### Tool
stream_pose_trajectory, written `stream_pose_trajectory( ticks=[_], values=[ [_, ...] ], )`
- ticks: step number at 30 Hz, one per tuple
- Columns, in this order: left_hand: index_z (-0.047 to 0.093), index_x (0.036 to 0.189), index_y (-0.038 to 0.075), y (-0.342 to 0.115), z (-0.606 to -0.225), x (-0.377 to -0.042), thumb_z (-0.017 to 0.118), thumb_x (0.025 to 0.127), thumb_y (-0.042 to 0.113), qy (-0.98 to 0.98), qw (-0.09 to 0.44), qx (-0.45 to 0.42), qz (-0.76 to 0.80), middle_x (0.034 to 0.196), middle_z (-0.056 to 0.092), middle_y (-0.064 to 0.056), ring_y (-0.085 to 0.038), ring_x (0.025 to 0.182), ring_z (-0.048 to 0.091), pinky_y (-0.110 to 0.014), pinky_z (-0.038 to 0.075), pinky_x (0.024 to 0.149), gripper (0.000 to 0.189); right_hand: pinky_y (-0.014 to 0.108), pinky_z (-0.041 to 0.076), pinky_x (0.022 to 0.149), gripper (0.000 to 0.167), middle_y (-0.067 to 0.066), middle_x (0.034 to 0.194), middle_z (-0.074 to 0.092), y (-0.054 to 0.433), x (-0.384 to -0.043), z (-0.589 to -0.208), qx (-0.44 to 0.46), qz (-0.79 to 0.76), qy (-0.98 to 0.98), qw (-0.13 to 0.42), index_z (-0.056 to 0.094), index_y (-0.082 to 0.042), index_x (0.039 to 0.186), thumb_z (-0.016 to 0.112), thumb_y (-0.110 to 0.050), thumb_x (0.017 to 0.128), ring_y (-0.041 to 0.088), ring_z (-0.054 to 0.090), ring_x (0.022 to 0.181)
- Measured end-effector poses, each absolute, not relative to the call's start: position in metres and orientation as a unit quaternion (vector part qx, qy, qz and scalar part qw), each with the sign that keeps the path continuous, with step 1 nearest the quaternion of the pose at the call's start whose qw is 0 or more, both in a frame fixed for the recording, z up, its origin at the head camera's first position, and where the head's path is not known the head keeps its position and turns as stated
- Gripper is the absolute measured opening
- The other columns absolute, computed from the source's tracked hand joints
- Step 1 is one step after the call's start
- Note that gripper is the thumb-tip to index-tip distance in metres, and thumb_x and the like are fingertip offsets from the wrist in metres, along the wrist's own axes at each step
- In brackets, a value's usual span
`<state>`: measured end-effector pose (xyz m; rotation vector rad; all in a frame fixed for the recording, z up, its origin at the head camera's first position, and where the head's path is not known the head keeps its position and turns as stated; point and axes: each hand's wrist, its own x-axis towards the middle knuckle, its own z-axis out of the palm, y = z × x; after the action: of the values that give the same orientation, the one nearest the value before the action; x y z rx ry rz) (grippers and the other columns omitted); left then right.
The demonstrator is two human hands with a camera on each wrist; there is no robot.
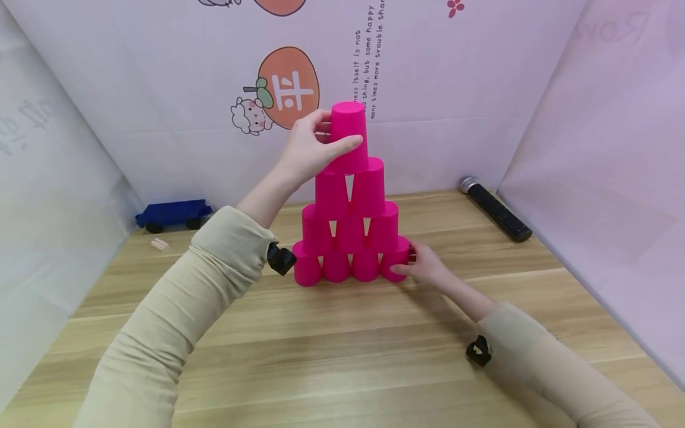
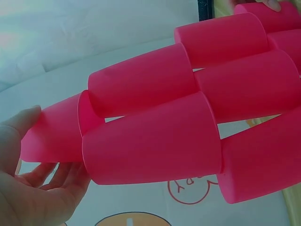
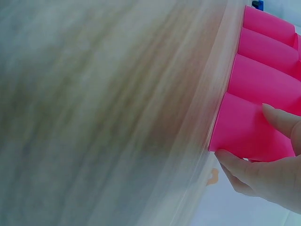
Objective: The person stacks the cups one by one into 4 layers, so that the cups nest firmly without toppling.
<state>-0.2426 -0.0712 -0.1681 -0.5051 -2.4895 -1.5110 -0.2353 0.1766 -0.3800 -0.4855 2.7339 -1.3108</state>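
Observation:
Bright pink upside-down cups (image 1: 350, 235) stand as a pyramid on the wooden table, with several in the bottom row, then three, two and one on top. My left hand (image 1: 313, 145) grips the top cup (image 1: 349, 125), thumb in front and fingers behind. In the left wrist view, the top cup (image 2: 54, 132) meets the two cups below at a slight tilt, part of its rim showing; whether it bears on them fully I cannot tell. My right hand (image 1: 428, 267) holds the bottom row's rightmost cup (image 3: 249, 129) between thumb and fingers.
A blue toy wagon (image 1: 173, 215) sits at the back left, near a small pale pink piece (image 1: 159, 244). At the back right lies a black microphone (image 1: 495, 208). A printed white cloth (image 1: 428, 77) rises behind the pyramid, and pale walls flank both sides.

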Motion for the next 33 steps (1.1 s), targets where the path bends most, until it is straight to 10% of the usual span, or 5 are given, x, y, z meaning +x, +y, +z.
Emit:
stream_pose_trajectory(
  ticks=[33],
  values=[
    [0.038,0.139,0.021,-0.095,-0.19,-0.232,0.071,0.081,0.039,-0.815,0.102,-0.172,-0.544,0.138,0.049,0.001,-0.013,0.127,0.048,-0.033,0.045,0.103,0.069,0.047,0.052,0.089,0.054,0.03,0.114,0.059,0.178,-0.236,-0.381,-0.159,-0.423,0.891,0.04,0.044,0.014,0.126,0.068,-0.008,0.084,0.042,0.059,0.104]
  ],
)
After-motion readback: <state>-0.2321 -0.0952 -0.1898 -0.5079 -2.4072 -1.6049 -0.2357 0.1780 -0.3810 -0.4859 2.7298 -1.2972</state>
